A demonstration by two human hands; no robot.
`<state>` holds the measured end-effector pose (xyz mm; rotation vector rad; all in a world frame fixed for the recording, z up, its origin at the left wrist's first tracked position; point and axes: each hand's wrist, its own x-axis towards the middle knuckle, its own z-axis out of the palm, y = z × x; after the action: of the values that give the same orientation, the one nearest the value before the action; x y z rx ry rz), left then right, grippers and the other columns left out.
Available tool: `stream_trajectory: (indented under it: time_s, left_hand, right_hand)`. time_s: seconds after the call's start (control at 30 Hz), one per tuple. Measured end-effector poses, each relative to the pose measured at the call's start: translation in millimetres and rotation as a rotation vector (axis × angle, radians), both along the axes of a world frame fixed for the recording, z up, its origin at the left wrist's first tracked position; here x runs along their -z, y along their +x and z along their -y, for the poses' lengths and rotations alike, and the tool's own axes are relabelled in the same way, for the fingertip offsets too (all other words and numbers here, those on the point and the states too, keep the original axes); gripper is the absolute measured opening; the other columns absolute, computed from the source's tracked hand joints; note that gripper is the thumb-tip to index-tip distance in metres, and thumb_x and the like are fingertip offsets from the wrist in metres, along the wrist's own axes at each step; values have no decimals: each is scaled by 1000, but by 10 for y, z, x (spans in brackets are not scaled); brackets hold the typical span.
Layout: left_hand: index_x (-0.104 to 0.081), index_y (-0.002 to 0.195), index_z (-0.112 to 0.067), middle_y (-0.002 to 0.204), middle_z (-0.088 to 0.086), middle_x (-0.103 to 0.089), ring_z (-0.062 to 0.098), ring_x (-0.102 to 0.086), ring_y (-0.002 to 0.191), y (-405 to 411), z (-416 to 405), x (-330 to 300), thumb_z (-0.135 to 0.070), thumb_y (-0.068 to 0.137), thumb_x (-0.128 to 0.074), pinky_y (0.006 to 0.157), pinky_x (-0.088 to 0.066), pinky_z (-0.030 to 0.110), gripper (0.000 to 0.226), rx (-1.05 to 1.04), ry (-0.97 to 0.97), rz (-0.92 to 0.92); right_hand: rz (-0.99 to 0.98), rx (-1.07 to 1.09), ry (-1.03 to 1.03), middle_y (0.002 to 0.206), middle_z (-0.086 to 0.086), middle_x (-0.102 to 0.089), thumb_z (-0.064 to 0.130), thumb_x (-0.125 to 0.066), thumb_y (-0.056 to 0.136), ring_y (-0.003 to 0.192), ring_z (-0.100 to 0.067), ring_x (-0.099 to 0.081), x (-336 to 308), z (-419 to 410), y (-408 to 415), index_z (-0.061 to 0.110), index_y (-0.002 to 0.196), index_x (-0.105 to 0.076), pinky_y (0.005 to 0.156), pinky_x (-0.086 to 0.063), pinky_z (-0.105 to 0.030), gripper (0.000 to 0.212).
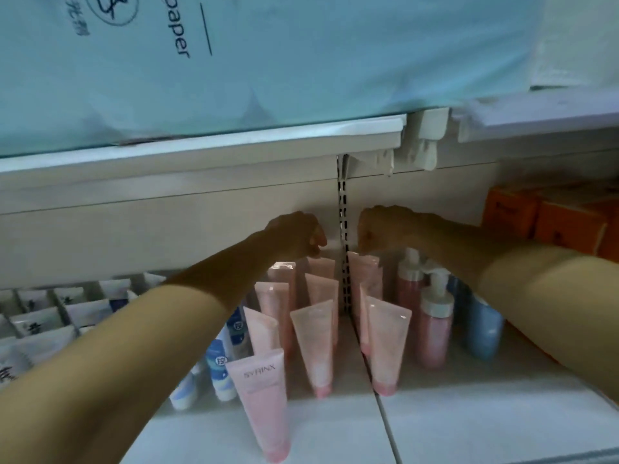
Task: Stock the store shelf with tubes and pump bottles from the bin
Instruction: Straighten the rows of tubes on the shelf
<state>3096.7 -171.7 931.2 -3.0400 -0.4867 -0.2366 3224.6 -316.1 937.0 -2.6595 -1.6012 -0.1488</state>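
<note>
While far pink tubes (321, 266) are pinched by the left hand (296, 234), another tube (363, 262) is pinched by the right hand (376, 229).

Both arms reach forward, grips side by side.
Left hand (296, 234) and right hand (378, 231) have fingers curled downward.

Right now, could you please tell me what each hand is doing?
Left hand: pinching the top of a back-row pink tube.
Right hand: pinching the top of another pink tube.
</note>
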Motion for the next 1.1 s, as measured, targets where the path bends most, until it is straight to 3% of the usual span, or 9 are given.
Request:
stream_trajectory:
  time_s: [0.17, 0.3, 0.43, 0.53, 0.73, 0.93, 1.1]
  left_hand:
    - [-69, 113, -26, 120, -10, -63, 14, -56, 114, 65, -14, 103, -32, 82, -75, 88, -42, 27, 32, -42, 3, -38]
    - [-71, 109, -26, 113, -7, -69, 15, -61, 107, 117, -29, 160, -33, 81, -75, 91, -50, 33, 29, -77, 9, -22]
    - [-74, 103, -25, 107, -6, -70, 16, -62, 104, 185, -26, 204, -35, 81, -74, 86, -50, 32, 23, -108, 42, 15]
    - [-75, 101, -24, 105, -6, -69, 15, -62, 102, 236, -16, 243, -33, 83, -72, 81, -46, 28, 20, -110, 51, 53]
    - [-74, 102, -24, 103, -6, -70, 16, -62, 100, 279, -12, 270, -36, 83, -72, 82, -50, 32, 23, -122, 51, 63]
    - [-74, 101, -24, 104, -8, -70, 15, -61, 102, 226, -46, 267, -35, 82, -73, 83, -50, 31, 22, -128, 7, 62]
    - [-72, 103, -22, 105, -6, -69, 17, -60, 102, 223, -62, 281, -35, 83, -72, 82, -47, 31, 24, -130, 24, 55]
  right_hand:
    - [-34, 5, -99, 80, 4, -52, 36, -75, 80, 80, -17, -54, 44, -85, 28, 15, 93, -52, 61, -39, -28, 33]
    - [8, -15, -115, 96, -3, -60, 32, -78, 77, 91, -21, -59, 71, -125, 76, 7, 100, -59, 69, -44, -29, 39]
    - [17, -28, -108, 80, -1, -58, 18, -80, 74, 87, -23, -60, 100, -164, 114, 10, 75, -55, 69, -49, -30, 27]
    - [11, -59, -80, 104, -10, -66, 9, -79, 73, 97, -26, -64, 119, -197, 150, 11, 86, -58, 83, -53, -37, 24]
    - [57, -125, -61, 106, -7, -65, 12, -78, 74, 99, -24, -63, 167, -229, 230, 18, 86, -58, 82, -52, -36, 24]
    - [65, -157, -53, 100, -5, -65, 11, -77, 74, 94, -23, -63, 165, -228, 269, 23, 65, -48, 83, -53, -41, 33]
    - [87, -168, -58, 102, -3, -64, 11, -74, 75, 96, -22, -62, 152, -194, 263, 21, 79, -53, 82, -53, -38, 24]
